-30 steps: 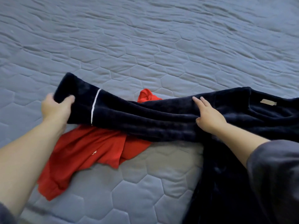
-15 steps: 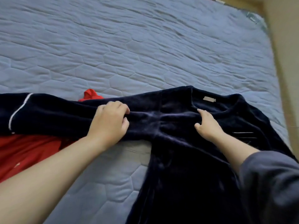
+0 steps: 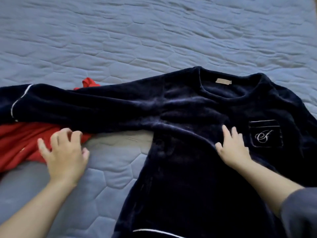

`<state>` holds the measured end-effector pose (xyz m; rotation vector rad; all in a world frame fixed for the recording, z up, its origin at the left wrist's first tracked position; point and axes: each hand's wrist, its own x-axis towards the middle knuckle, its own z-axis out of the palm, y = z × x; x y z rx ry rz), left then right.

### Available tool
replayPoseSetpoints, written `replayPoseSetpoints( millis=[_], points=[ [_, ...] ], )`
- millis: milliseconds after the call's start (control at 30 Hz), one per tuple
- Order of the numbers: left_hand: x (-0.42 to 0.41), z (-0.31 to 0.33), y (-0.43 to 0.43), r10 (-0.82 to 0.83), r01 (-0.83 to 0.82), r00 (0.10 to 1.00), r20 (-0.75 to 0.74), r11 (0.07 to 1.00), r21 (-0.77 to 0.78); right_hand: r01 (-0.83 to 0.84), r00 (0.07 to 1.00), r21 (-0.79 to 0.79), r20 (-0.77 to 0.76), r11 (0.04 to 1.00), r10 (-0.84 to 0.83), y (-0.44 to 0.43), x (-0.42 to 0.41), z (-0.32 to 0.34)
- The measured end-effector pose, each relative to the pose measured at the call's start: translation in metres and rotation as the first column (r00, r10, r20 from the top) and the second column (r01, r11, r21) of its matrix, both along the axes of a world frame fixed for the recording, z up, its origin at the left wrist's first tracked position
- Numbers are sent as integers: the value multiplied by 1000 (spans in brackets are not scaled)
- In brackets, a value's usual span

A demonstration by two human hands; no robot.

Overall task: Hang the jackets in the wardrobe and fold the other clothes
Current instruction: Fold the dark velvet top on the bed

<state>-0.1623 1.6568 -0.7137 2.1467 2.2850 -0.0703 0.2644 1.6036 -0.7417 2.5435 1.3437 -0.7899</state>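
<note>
Navy top (image 3: 188, 169): it lies spread front-up on the bed (image 3: 154, 40), directly under our right fingers (image 3: 226, 133). The neckline lies beyond the fingertips, and the hem runs out of view toward us.
Right hand (image 3: 235, 148): the fingers are straight and laid flat on the chest, just beside the embroidered pocket (image 3: 265, 133). They press the cloth and grip nothing.
Left hand (image 3: 65, 157): it is blurred. Its fingers (image 3: 56, 138) are spread and lightly bent, and as far as we can make out there is nothing between them. We cannot tell whether they touch anything.
Sleeve (image 3: 85, 109): it stretches sideways just past our left fingertips, and its piped cuff lies well out to the left of them. It is not yet folded in.
Other sleeve: it lies off to the right of our right fingers and is mostly out of view, so we cannot tell how it lies.
Red garment (image 3: 20, 143): it is crumpled and unfolded. Part of it lies under the sleeve and part beneath our left fingers.
Done so far: we judge that only the laying-out and flattening of the navy top is done, as no fold shows in it.
Left to do: the sleeves need bringing across the body, then the body needs folding up. After that comes the red garment.
Jackets and wardrobe: neither is in view, so we cannot say how that part of the task stands.
</note>
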Motion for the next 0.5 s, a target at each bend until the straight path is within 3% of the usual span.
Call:
replayPoseSetpoints(
  millis=[100,233,367,433,500],
  points=[
    [-38,12,13,302,-300,953,-16,937,-178,-184,981,60,-52,981,187,17,-69,11],
    [-56,20,49,365,-351,931,-24,874,-337,-381,903,64,-189,922,386,47,-155,28],
    [-87,65,71,396,-311,863,313,906,-287,-406,897,-33,-203,913,392,73,-207,56],
    [-112,103,83,382,-342,785,488,924,-173,-409,898,-75,-209,909,387,86,-228,78],
    [-141,148,100,386,-463,678,626,885,-45,-423,889,-68,-223,903,400,101,-250,102]
  ],
)
